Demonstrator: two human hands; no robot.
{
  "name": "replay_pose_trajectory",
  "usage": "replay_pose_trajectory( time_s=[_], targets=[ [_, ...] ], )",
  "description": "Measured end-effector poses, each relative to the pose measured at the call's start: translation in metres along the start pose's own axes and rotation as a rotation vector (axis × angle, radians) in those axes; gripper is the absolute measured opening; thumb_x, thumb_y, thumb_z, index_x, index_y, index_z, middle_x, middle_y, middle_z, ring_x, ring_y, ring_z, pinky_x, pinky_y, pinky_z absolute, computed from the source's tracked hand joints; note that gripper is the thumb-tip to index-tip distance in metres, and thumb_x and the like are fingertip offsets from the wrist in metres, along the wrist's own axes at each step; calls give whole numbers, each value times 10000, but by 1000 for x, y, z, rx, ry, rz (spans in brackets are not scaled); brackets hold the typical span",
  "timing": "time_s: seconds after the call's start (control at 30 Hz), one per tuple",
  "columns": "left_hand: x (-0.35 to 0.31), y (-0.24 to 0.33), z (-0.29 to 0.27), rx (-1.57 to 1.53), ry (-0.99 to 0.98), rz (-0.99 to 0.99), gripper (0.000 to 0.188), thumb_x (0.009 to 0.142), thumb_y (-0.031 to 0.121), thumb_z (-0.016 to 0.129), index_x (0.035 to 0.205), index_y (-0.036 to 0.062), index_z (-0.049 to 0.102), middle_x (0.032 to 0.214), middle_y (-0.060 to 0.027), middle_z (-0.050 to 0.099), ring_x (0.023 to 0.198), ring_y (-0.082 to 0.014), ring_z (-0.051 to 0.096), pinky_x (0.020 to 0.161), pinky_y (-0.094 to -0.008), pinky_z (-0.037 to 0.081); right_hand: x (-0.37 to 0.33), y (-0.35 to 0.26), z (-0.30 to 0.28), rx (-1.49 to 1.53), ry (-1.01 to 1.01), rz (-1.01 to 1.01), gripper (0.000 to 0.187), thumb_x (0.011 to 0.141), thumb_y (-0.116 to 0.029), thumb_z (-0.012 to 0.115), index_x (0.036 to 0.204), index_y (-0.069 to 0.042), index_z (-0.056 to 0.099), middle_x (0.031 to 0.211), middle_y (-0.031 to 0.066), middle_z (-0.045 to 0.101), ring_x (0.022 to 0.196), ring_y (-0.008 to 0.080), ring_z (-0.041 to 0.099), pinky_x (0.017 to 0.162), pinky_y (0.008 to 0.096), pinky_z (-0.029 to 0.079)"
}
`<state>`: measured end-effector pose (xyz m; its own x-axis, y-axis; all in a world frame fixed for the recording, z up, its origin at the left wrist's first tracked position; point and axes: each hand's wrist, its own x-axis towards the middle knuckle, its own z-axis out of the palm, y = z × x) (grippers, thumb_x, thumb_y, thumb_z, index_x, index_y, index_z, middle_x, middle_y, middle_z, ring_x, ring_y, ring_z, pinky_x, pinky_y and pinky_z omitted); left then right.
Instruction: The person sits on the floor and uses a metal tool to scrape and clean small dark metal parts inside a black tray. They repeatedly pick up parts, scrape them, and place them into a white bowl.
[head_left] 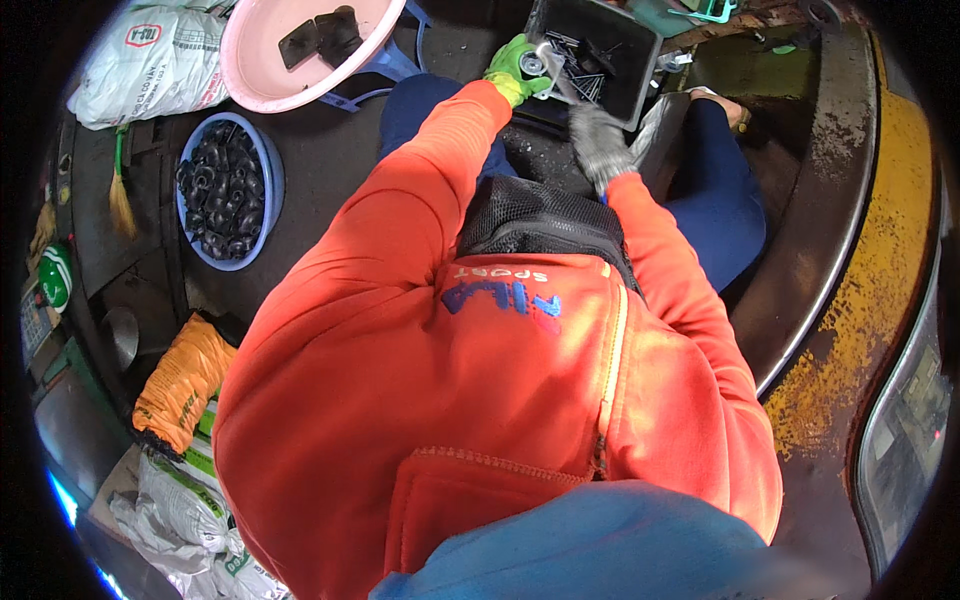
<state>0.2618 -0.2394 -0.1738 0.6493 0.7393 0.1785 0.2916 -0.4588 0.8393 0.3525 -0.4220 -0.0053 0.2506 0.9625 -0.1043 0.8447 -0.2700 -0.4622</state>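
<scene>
My left hand [508, 76], in a bright green glove, is closed around a small round metal part [532, 64] with a hollow centre, at the near left side of a black crate [640, 60]. My right hand [600, 142], in a grey knit glove, is closed at the crate's near edge. From its fingers a slim, pale metal tool [562, 82] reaches toward the round part; motion blurs it, and its kind cannot be made out. Inside the crate lie several long metal pins [590, 86] and some dark pieces.
A pink basin [250, 62] with dark flat pieces stands at upper left. Below it sits a blue basin [272, 190] full of black parts. White sacks [160, 70] and an orange bag [187, 372] lie left. A curved brown and yellow metal edge [835, 300] runs along the right.
</scene>
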Motion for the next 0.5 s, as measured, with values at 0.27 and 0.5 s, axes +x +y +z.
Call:
replay_pose_trajectory(
  time_s=[0.27,0.5],
  targets=[
    [0,6,-4,176,23,95,684,550,224,806,1129,15,508,1208,-170,492,1113,-300,495,949,-349,399,12,30,25,94,235,-98,257,892,-218,397,989,-30,544,916,179,590,778,333,603,646,422,486],
    [3,-5,1,-33,-82,9,740,515,161,809,1159,32,468,1114,-126,534,1027,-268,529,899,-348,421,11,42,43,-258,94,-217,401,932,-267,260,1038,27,510,1030,248,557,993,367,542,771,444,464]
  ],
)
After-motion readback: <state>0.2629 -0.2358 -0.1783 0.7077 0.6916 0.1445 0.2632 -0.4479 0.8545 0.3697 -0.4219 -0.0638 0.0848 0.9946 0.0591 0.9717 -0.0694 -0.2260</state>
